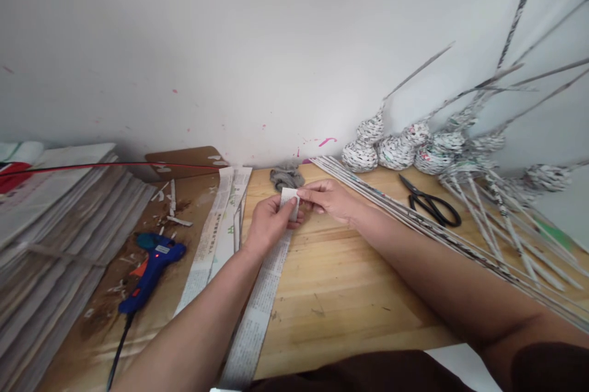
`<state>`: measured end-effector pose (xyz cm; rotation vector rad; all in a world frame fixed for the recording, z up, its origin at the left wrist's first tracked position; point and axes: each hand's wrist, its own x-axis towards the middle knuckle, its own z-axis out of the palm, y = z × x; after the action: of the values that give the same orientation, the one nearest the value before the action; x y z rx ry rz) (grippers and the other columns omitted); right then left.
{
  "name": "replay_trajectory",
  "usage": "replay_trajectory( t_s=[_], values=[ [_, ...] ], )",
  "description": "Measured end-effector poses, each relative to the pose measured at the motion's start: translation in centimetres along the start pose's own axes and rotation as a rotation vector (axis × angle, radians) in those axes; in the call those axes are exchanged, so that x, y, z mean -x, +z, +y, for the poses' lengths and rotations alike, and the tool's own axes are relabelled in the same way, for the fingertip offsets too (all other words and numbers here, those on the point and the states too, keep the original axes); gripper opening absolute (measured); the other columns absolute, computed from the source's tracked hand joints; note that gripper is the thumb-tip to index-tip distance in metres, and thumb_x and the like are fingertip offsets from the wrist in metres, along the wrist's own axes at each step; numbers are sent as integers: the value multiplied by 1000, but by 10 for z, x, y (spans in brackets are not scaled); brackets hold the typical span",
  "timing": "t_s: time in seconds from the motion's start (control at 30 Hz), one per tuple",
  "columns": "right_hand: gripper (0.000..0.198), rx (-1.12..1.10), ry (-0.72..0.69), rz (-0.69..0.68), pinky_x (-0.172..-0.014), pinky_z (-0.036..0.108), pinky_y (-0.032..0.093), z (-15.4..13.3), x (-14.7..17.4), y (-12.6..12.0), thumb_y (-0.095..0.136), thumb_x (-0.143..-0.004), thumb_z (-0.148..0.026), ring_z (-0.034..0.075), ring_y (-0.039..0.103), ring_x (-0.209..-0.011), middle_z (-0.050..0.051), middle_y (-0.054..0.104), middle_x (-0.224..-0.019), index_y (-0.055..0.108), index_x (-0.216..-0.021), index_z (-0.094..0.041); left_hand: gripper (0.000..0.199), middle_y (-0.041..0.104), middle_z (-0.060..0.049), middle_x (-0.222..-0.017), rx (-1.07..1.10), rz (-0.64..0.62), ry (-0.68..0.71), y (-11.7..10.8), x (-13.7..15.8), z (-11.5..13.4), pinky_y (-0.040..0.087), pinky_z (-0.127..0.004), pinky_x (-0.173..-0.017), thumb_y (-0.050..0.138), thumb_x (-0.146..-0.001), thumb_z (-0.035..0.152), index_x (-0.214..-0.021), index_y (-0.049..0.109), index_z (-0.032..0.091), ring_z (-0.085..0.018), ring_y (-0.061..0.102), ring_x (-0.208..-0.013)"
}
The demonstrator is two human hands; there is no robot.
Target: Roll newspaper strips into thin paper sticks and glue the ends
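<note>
Just on our side of the grey cloth [286, 177], our left hand [269, 223] grips the newspaper strip [289, 196], thumb across its face; our right hand [327, 199] pinches its edge near the upper corner; to do this well, we should steady the paper with the left, work the edge with the right fingertips, and keep it straight so that it neither creases nor tears; the strip's end stands between both hands, in front of the cloth; below the left hand, what seems the same strip runs away from the cloth, toward our body.
</note>
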<state>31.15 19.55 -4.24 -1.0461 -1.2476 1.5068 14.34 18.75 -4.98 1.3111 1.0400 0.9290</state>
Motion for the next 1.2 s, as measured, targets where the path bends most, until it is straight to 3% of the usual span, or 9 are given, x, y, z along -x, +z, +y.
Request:
replay_trajectory(
  t_s=[0.27, 0.37, 0.5, 0.63, 0.8, 1.0, 1.2],
  values=[
    [32, 116, -66, 135, -39, 20, 23, 2, 0, 6, 70, -73, -43, 5, 38, -44, -4, 50, -51, 64, -67, -13, 32, 69, -6, -69, -7, -32, 2, 1, 1, 0, 57, -28, -58, 66, -77, 45, -86, 68, 13, -18, 66, -63],
    [37, 71, -56, 89, -39, 20, 23, 1, 1, 6, 69, -73, -48, 5, 40, -46, -3, 51, -53, 63, -67, -12, 34, 70, -7, -71, 57, -12, -29, 1, 1, 1, 57, -29, -58, 66, -77, 45, -86, 68, 13, -18, 67, -65],
    [38, 3, -35, -23, -41, 19, 25, 2, 0, 2, 74, -70, -45, 8, 48, -54, 1, 58, -63, 70, -85, -11, 34, 71, -8, -73, 126, -3, -65, 0, 0, 3, 56, -28, -57, 68, -76, 43, -90, 69, 12, -18, 68, -66],
    [35, 5, -47, -17, -41, 20, 23, 7, -2, 0, 77, -67, -40, 6, 44, -52, 1, 58, -62, 72, -85, -10, 34, 71, -8, -72, 131, -8, -64, 2, 2, 5, 56, -27, -57, 69, -75, 42, -89, 69, 11, -17, 67, -64],
    [33, 20, -45, 49, -40, 21, 22, 9, -2, 3, 77, -65, -41, 5, 40, -47, -1, 57, -60, 69, -79, -12, 33, 70, -8, -71, 48, -9, -16, 2, 2, 2, 56, -29, -58, 65, -77, 43, -89, 68, 12, -18, 67, -64],
    [27, 171, -102, 158, -46, 21, 29, 6, 1, 8, 74, -68, -39, 7, 45, -50, -2, 58, -56, 67, -71, -13, 26, 70, -7, -74, -179, -14, 80, -1, -1, -2, 55, -29, -60, 64, -76, 39, -83, 67, 15, -20, 67, -68],
    [30, 51, -18, 61, -41, 20, 24, 2, 3, 6, 75, -68, -41, 7, 47, -50, 1, 61, -60, 70, -76, -13, 29, 69, -6, -67, -202, 31, 57, -2, 2, 6, 53, -27, -56, 67, -75, 43, -77, 68, 14, -18, 64, -59]
  ],
)
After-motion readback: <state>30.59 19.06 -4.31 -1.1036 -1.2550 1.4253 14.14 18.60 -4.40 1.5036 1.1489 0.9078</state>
